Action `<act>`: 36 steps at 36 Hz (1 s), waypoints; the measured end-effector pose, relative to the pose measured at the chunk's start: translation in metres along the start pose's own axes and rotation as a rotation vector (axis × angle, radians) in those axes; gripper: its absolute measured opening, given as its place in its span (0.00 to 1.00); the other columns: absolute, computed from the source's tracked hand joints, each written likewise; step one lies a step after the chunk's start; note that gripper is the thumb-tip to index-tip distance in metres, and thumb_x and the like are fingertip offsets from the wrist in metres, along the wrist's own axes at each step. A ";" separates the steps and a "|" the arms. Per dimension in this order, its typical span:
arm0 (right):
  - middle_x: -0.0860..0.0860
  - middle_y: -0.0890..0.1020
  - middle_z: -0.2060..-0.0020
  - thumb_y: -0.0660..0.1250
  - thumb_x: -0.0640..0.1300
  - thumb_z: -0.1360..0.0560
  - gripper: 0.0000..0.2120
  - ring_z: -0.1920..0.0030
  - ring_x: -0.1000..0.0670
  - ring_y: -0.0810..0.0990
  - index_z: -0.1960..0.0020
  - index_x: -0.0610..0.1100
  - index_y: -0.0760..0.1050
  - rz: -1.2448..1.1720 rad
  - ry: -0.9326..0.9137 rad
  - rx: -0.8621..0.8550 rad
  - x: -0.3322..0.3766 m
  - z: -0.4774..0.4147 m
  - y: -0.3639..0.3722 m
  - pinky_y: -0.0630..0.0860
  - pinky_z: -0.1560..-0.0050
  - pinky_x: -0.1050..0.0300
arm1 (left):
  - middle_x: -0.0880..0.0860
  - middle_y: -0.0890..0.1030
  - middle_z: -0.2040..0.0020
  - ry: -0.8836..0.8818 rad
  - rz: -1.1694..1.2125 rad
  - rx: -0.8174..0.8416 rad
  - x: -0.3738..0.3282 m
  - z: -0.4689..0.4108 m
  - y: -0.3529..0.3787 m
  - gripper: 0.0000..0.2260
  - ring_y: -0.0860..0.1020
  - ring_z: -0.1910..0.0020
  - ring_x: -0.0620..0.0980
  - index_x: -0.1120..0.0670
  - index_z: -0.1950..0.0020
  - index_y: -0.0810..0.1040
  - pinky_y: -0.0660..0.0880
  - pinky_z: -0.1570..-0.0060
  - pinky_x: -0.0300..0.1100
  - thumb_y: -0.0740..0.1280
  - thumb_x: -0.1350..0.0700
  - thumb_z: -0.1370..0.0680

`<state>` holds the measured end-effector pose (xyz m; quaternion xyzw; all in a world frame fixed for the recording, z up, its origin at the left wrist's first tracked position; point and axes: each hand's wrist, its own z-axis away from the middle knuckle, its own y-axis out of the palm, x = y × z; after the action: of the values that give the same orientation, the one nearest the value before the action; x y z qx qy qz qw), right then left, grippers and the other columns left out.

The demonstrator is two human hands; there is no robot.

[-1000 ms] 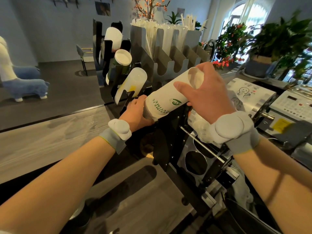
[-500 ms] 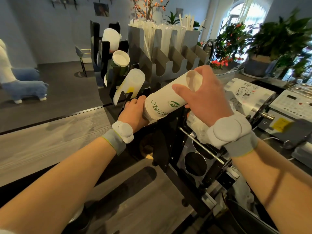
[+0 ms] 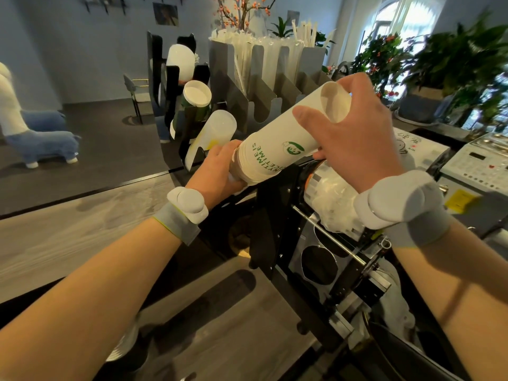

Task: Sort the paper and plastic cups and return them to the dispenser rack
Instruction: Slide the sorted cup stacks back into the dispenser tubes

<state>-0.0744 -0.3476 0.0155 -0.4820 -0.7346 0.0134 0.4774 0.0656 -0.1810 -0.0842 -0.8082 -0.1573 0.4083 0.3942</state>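
Note:
A stack of white paper cups [image 3: 277, 138] with green print lies tilted, base end up to the right. My right hand [image 3: 354, 138] grips its upper end, thumb across the side. My left hand [image 3: 217, 171] holds the lower rim end. Just behind stands the black dispenser rack [image 3: 173, 86], which holds a frosted plastic cup stack [image 3: 211, 136], a green-sided paper cup stack [image 3: 196, 97] and a white stack [image 3: 180, 60] above.
A grey metal holder [image 3: 264, 86] full of wrapped straws stands behind the cups. A cup sealing machine [image 3: 343, 243] sits under my right wrist, with a white keypad device [image 3: 478, 160] to the right. Potted plants [image 3: 439, 72] line the back. A wooden counter [image 3: 68, 232] runs on the left.
Both hands and the paper cup stack have shifted slightly down and left, closer to the rack; the grip is unchanged.

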 end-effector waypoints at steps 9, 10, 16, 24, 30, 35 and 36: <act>0.53 0.77 0.48 0.66 0.67 0.32 0.23 0.52 0.44 0.82 0.45 0.55 0.66 0.044 -0.009 0.034 -0.006 0.005 0.003 0.81 0.55 0.44 | 0.55 0.67 0.30 -0.031 0.031 -0.024 0.019 0.004 0.000 0.34 0.69 0.32 0.57 0.48 0.25 0.63 0.67 0.35 0.48 0.75 0.55 0.28; 0.52 0.77 0.48 0.66 0.67 0.32 0.23 0.53 0.44 0.82 0.45 0.55 0.66 0.058 -0.010 0.050 -0.008 0.006 0.005 0.81 0.54 0.44 | 0.56 0.68 0.31 -0.043 0.018 -0.007 0.020 0.005 0.001 0.34 0.70 0.33 0.58 0.48 0.25 0.63 0.68 0.36 0.48 0.75 0.54 0.28; 0.52 0.74 0.46 0.69 0.65 0.32 0.23 0.48 0.47 0.79 0.45 0.56 0.65 0.018 -0.004 0.131 -0.012 0.006 0.021 0.82 0.54 0.47 | 0.58 0.71 0.32 -0.122 -0.092 0.005 0.024 0.007 0.007 0.36 0.73 0.34 0.62 0.49 0.25 0.60 0.72 0.36 0.55 0.75 0.55 0.28; 0.50 0.70 0.43 0.71 0.57 0.27 0.27 0.46 0.50 0.70 0.33 0.53 0.64 0.143 -0.054 0.260 -0.009 0.009 0.048 0.69 0.48 0.53 | 0.54 0.75 0.32 -0.113 -0.022 0.059 0.023 0.013 0.000 0.38 0.74 0.33 0.56 0.49 0.23 0.58 0.70 0.34 0.52 0.75 0.52 0.27; 0.45 0.69 0.37 0.67 0.50 0.25 0.31 0.41 0.44 0.72 0.26 0.54 0.58 0.255 -0.082 0.468 -0.011 0.011 0.089 0.69 0.46 0.53 | 0.49 0.76 0.33 -0.086 0.069 -0.019 0.029 0.018 0.000 0.31 0.74 0.33 0.52 0.47 0.26 0.67 0.67 0.33 0.47 0.75 0.53 0.27; 0.45 0.71 0.40 0.66 0.53 0.24 0.29 0.42 0.44 0.74 0.27 0.50 0.60 0.325 -0.085 0.423 -0.014 0.009 0.110 0.70 0.50 0.54 | 0.50 0.77 0.33 -0.138 0.112 0.009 0.035 0.022 0.001 0.27 0.74 0.33 0.53 0.48 0.27 0.68 0.68 0.34 0.47 0.72 0.53 0.24; 0.46 0.71 0.40 0.66 0.53 0.24 0.28 0.42 0.44 0.74 0.27 0.50 0.60 0.319 -0.077 0.404 -0.015 0.009 0.111 0.69 0.50 0.54 | 0.51 0.77 0.33 -0.140 0.102 0.018 0.034 0.021 0.001 0.26 0.74 0.33 0.53 0.48 0.27 0.68 0.68 0.34 0.47 0.71 0.53 0.23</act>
<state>-0.0026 -0.2956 -0.0530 -0.4857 -0.6495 0.2533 0.5273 0.0701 -0.1515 -0.1111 -0.7811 -0.1392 0.4848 0.3680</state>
